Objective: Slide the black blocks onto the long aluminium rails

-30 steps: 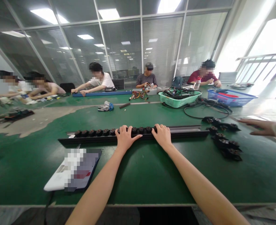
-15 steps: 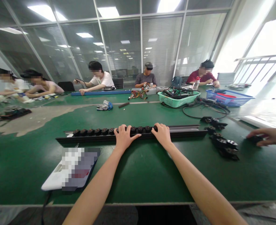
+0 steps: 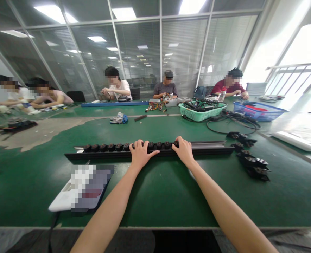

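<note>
A long black rail [image 3: 92,156] with a metal-lined channel lies across the green table in front of me. A row of small black blocks with rounded tops [image 3: 110,147] sits in its left and middle part. My left hand [image 3: 139,151] rests over the middle of the rail, fingers curled across the blocks and thumb stretched along the front wall. At the right end of the row, my right hand [image 3: 183,149] has thumb and fingers closed around a black block [image 3: 176,144], mostly hidden by the fingers. Beyond that hand the channel [image 3: 208,144] shows bare metal.
Loose black blocks [image 3: 253,161] lie in a cluster to the right. A white and dark device [image 3: 63,196], partly blurred, sits front left. Farther back are gloves [image 3: 119,118], a green basket [image 3: 197,114] of cables and a blue basket [image 3: 263,111]. Several people work across the table.
Another person's hand at the right edge, with a black block under it, has gone from view. Across the table, a person has raised both hands together. My hands have barely moved.
</note>
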A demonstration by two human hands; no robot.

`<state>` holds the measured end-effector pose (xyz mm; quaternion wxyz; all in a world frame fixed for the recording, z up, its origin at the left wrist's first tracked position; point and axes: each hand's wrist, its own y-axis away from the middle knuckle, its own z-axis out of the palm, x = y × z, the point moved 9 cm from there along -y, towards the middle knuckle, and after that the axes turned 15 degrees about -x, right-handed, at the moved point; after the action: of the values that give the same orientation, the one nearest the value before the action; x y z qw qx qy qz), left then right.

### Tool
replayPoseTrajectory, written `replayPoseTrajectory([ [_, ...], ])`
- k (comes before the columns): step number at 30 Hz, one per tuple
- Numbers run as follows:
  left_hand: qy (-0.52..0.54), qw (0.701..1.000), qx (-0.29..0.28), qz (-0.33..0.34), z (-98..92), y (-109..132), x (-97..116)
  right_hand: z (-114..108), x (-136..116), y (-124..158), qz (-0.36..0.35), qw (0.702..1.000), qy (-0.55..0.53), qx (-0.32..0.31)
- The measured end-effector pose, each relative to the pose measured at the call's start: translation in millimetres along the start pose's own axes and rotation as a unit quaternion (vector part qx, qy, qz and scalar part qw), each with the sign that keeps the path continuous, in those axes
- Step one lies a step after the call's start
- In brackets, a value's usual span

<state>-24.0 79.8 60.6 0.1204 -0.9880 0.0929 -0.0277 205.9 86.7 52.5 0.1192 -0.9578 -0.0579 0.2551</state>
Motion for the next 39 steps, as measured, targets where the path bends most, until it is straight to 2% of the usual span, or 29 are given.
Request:
replayPoseTrajectory([
  [22, 0.008, 1.0, 0.007, 0.003, -0.1, 0.4, -0.1, 0.0, 0.5, -2.3, -0.019, 1.0, 0.008, -0.006],
  [39, 0.0, 1.0, 0.012, 0.006, 0.2, 1.2, -0.5, -2.1, -4.2, -0.7, -0.021, 0.998, 0.061, 0.002],
])
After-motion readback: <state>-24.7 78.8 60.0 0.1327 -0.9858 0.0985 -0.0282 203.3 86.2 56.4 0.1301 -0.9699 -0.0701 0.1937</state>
